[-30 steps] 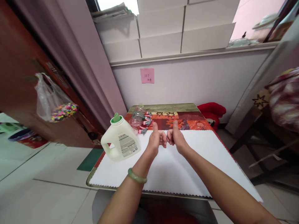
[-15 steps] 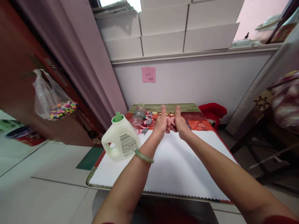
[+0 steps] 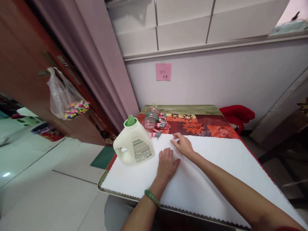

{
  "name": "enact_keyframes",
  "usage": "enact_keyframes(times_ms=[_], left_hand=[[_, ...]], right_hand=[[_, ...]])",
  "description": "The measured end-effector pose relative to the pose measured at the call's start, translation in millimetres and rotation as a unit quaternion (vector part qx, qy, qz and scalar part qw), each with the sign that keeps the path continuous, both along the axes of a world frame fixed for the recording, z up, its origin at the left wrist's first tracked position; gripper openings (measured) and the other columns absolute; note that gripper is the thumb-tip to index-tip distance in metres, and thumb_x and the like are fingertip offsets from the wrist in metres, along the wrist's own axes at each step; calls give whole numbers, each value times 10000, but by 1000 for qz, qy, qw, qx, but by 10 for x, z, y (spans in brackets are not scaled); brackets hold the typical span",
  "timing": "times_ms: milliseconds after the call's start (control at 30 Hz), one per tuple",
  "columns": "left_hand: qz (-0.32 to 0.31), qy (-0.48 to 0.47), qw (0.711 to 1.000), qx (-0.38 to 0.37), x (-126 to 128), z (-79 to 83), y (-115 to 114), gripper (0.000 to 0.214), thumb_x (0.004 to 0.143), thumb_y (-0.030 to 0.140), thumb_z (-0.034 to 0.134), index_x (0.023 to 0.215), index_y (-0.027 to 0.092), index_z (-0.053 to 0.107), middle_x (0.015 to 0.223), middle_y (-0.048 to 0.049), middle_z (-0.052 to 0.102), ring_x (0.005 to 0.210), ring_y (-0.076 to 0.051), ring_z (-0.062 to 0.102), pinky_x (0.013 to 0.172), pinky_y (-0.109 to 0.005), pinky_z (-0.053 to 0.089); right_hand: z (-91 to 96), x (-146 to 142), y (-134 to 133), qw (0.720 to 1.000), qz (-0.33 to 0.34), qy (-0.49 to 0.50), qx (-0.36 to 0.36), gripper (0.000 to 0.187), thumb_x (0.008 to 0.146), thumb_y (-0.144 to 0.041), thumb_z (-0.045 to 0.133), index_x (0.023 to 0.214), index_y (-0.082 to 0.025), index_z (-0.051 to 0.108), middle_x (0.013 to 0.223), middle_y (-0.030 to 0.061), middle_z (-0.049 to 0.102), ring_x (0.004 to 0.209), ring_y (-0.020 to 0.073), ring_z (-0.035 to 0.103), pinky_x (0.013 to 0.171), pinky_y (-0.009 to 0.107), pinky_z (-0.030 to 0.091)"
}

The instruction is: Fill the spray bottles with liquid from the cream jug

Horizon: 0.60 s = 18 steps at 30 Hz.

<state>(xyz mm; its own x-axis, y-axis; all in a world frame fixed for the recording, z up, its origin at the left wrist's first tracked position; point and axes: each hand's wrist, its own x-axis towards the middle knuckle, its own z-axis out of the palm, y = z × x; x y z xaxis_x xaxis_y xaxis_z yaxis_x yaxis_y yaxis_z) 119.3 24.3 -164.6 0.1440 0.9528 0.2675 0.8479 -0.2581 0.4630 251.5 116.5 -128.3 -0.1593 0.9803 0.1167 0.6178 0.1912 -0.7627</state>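
Note:
My left hand (image 3: 166, 164) lies palm down on the white scallop-edged mat (image 3: 211, 179), its fingers stretched out and the thumb apart. A green bangle (image 3: 152, 198) circles that wrist. Farther back, my right hand (image 3: 183, 145) is just over the mat with loosely curved fingers pointing left, nothing held. To the left stands a large pale detergent jug (image 3: 130, 144) with a green spout (image 3: 130, 120) and a printed label. Behind it, several clear spray bottles (image 3: 150, 120) with pink and grey trigger heads (image 3: 157, 133) lie on their sides, partly hidden by the jug.
The mat covers the front of a table with a red patterned top (image 3: 192, 126) against the wall. A pink note (image 3: 163, 72) is stuck there. On the left, a plastic bag of colourful pieces (image 3: 77, 109) hangs from the door handle. A red plush item (image 3: 237, 114) sits behind the table.
My hands were together with both thumbs raised; now they have parted. The left came down nearer onto the mat, and the right opened above it. The view has shifted, moving the scene rightward.

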Motion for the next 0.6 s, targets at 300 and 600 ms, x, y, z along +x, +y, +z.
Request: enact_keyframes(times_ms=[300, 600], left_hand=[[2, 63, 997, 40, -20, -119, 19, 483, 873, 329, 623, 1315, 153, 538, 1305, -165, 615, 1304, -353, 501, 1137, -600, 325], [0, 53, 997, 58, -25, -203, 30, 464, 851, 326, 648, 1267, 140, 561, 1257, -177, 638, 1261, -360, 531, 1128, -613, 343]], right_hand=[[-67, -956, 599, 973, 139, -155, 96, 601, 814, -292, 727, 1379, -174, 559, 1520, 169, 454, 1393, 328, 405, 1137, 459, 295], [-1, -1033, 549, 954, 136, -234, 124, 512, 805, -194, 623, 1310, -108, 613, 1470, 185, 519, 1359, 311, 445, 1180, 439, 224]])
